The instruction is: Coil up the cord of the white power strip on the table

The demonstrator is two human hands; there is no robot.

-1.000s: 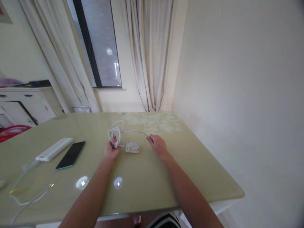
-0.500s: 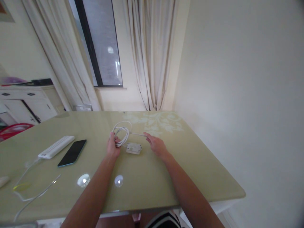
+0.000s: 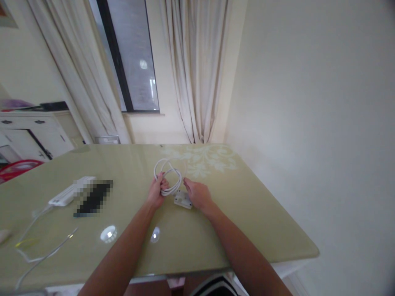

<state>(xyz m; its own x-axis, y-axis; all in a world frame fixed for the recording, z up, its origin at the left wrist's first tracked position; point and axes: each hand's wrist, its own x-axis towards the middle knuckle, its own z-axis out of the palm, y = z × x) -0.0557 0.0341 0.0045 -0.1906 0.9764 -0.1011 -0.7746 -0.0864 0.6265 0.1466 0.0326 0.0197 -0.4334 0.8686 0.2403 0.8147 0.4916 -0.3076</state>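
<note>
A coil of white cable [image 3: 180, 181] is gripped in my left hand [image 3: 156, 193], whose fingers are closed around its left side; the loops stand up above the table. At the coil's right edge my right hand [image 3: 197, 194] has its fingers pinched together on the cable, where a faint, blurred strand curves up. Just beneath the coil, between both hands, is a small white box [image 3: 182, 200] with dark screw holes at its corners. My right hand partly covers it. I cannot tell whether the box touches the table.
Left on the glossy greenish table [image 3: 247, 230] lie a long white power strip [image 3: 64, 197] with its cord and a dark, pixelated flat object [image 3: 94, 199]. A loose white cable [image 3: 46, 257] runs near the front left. A wall [image 3: 308, 123] borders the table's right side.
My left hand and the coil have shifted right. My right hand has come in left, closer to the coil. The white box has moved right and nearer to me, and turned slightly.
</note>
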